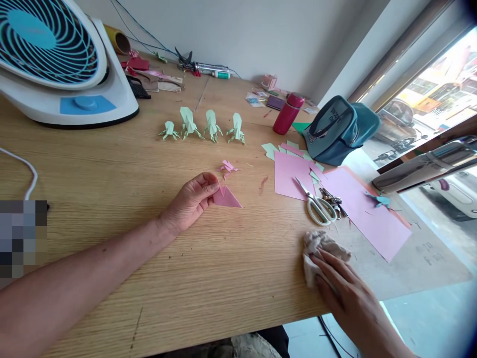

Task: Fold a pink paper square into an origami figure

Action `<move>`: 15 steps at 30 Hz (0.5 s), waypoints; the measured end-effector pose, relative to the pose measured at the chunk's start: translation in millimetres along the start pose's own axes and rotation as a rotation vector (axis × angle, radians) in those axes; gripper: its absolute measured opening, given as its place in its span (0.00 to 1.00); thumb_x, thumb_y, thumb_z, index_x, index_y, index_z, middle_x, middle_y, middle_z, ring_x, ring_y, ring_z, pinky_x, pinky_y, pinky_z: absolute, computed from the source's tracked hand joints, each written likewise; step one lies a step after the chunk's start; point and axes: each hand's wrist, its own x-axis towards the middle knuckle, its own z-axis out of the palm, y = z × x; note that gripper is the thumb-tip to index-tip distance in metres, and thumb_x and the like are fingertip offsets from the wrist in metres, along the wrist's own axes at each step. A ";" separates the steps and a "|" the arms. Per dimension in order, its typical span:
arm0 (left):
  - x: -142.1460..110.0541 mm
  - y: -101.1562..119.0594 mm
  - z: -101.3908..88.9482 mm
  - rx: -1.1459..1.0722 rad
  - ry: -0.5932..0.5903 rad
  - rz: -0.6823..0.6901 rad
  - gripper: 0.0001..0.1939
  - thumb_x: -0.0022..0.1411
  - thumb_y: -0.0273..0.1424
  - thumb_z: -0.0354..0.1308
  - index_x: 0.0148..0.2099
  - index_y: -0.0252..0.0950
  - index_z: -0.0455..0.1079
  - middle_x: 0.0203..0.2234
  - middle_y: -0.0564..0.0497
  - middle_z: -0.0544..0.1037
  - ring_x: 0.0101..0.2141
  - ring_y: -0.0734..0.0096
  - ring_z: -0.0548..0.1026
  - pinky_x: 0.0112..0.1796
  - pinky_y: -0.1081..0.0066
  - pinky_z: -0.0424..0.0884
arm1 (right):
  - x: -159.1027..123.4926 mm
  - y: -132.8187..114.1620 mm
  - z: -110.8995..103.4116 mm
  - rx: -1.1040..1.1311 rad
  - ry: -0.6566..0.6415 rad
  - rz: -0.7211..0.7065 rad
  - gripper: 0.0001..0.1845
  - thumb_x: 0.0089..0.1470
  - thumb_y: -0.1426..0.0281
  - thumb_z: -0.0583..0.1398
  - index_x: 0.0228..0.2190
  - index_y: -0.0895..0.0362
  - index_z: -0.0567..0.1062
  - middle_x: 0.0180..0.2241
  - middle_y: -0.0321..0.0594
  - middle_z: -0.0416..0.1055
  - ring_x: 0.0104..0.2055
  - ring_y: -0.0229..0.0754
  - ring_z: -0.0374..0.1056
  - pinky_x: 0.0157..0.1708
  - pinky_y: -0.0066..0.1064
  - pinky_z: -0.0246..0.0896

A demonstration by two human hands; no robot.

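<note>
At lower right, the right hand (341,276) presses one crumpled cloth (324,248), fingers loosely spread. Nearer center, the left hand's (192,201) thumb and fingers pinch one folded pink paper (227,197). Beyond stand one pink origami figure (228,168) and four pale-green origami figures (189,122).

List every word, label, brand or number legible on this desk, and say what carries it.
"SNOOPY", slightly blurred, on the teal fabric bag; the line beneath it is too blurred to read.
Faint dark marks on the grey flat sheet: unreadable.
Any print on the small flat cards by the wall: too small to read.
I can make out no numbers.
</note>
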 end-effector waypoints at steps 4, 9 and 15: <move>-3.7 -0.2 3.5 0.085 -0.026 0.002 0.14 0.49 0.29 0.74 0.34 0.33 0.72 0.28 0.57 0.73 0.28 0.80 0.72 0.31 0.80 0.71 | -24.3 53.1 -30.7 -0.046 0.008 0.031 0.13 0.61 0.64 0.55 0.41 0.49 0.79 0.42 0.45 0.79 0.38 0.53 0.79 0.33 0.43 0.77; -7.6 -4.5 6.2 0.212 -0.108 0.036 0.14 0.51 0.31 0.73 0.34 0.34 0.71 0.28 0.56 0.71 0.29 0.80 0.69 0.31 0.80 0.68 | 7.4 93.4 -60.9 -0.256 0.067 0.167 0.12 0.59 0.66 0.54 0.44 0.40 0.71 0.45 0.46 0.74 0.40 0.63 0.76 0.33 0.52 0.71; -10.0 -8.1 6.7 0.336 -0.191 0.099 0.11 0.54 0.30 0.71 0.35 0.34 0.72 0.29 0.55 0.71 0.30 0.78 0.68 0.32 0.78 0.67 | 55.6 124.6 -46.6 -0.292 0.145 0.233 0.11 0.59 0.65 0.53 0.41 0.42 0.72 0.38 0.45 0.72 0.36 0.61 0.73 0.27 0.47 0.61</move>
